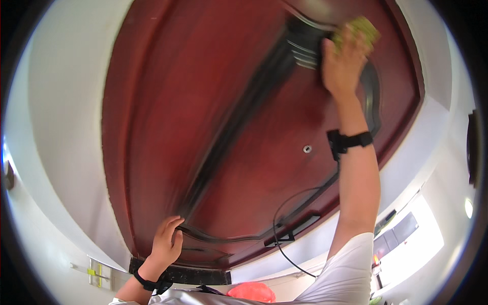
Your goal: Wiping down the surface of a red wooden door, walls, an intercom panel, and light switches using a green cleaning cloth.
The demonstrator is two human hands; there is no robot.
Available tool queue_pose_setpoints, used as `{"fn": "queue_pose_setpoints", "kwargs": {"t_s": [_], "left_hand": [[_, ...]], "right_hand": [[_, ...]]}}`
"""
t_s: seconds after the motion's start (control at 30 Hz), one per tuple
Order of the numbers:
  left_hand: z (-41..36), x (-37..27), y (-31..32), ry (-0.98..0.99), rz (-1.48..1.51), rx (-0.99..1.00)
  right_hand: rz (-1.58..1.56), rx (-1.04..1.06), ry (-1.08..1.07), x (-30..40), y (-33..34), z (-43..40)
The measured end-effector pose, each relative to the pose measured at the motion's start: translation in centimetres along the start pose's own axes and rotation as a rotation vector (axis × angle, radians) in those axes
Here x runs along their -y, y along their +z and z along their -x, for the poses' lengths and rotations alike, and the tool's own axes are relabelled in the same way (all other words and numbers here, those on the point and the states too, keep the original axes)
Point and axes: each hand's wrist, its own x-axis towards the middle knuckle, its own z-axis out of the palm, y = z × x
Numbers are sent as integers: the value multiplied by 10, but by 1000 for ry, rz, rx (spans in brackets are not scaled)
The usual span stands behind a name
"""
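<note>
A dark red door (pixel 171 114) with black raised moulding (pixel 228 126) fills the middle of the view. High on it at the right, my right hand (pixel 345 63) presses a yellow-green cloth or sponge (pixel 358 34) against the panel, beside the moulding; motion blurs it. My left hand (pixel 167 240) is low at the left, its fingers apart and bent, near the lower end of the moulding; whether it touches the door I cannot tell. It holds nothing. Black straps circle both wrists. A round metal keyhole (pixel 307 149) shows left of my right forearm.
White walls (pixel 68 114) flank the door. A black handle or bar (pixel 293 228) lies along its lower right edge, with a thin black cable (pixel 276 236) looping past. A red-pink object (pixel 251 292) is at the bottom. A bright window (pixel 411 232) stands at the lower right.
</note>
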Motion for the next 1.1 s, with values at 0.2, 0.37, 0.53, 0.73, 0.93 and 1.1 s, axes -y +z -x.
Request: {"fn": "queue_pose_setpoints", "kwargs": {"t_s": [0.2,0.37,0.53,0.73,0.93,1.1], "left_hand": [[-49,-16,52,270,-217,-25],[-65,-12,103,261,-503,-53],[-56,36,146,261,-801,-240],[-67,59,173,330,-923,-521],[-69,57,192,348,-913,-674],[-70,70,192,375,-854,-702]], "right_hand": [[-114,223,-264,16,-26,0],[-18,153,-88,-97,-36,17],[-1,111,52,-184,-41,44],[114,70,247,-299,-57,90],[51,63,198,-371,-61,130],[121,161,205,-377,-60,111]]}}
